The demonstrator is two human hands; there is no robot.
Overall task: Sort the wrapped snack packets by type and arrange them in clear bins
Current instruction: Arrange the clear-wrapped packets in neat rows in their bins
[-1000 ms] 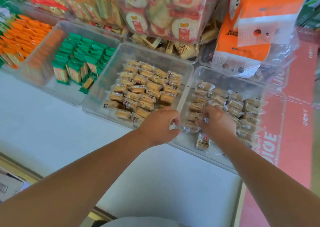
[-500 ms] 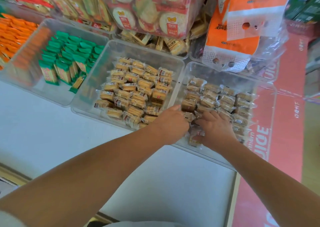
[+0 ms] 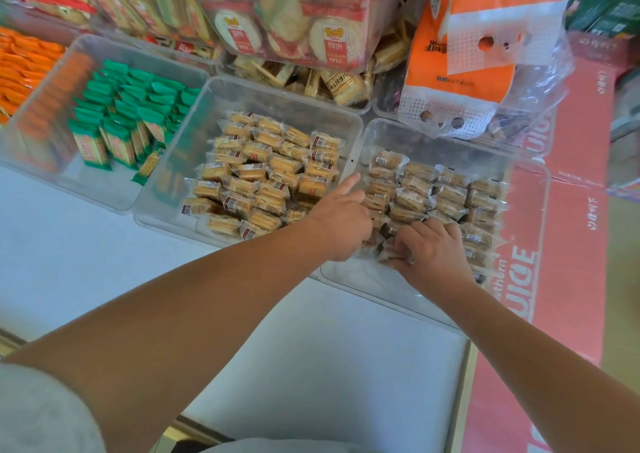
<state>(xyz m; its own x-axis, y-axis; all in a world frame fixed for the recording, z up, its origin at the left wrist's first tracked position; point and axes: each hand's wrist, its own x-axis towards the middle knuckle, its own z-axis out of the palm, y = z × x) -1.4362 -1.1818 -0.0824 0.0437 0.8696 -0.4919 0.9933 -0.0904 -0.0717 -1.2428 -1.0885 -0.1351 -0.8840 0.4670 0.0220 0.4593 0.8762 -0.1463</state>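
Both bare hands are working at the near left corner of a clear rectangular plastic bin (image 3: 381, 291) that is sitting on the pale grey worktop (image 3: 104, 262). Rows of small clear-wrapped brown snack packets (image 3: 446, 196) are filling this bin ahead of the fingers.

The right hand (image 3: 434, 246) is lying palm-down, its fingers curling round one of these packets. Just to its left, the left hand (image 3: 341, 219) is pointing its straight index finger away along the bin's wall. Its other fingers are bending down among the packets, and whether they are holding one cannot be told.

Left of the left hand, a second clear bin (image 3: 180, 162) is holding golden-yellow wrapped biscuit packets (image 3: 256, 175). Further left, a third clear bin (image 3: 104, 196) is holding green-wrapped packets (image 3: 131, 113). Beyond the right hand, an orange-and-white plastic bag (image 3: 478, 54) is leaning over the bins.
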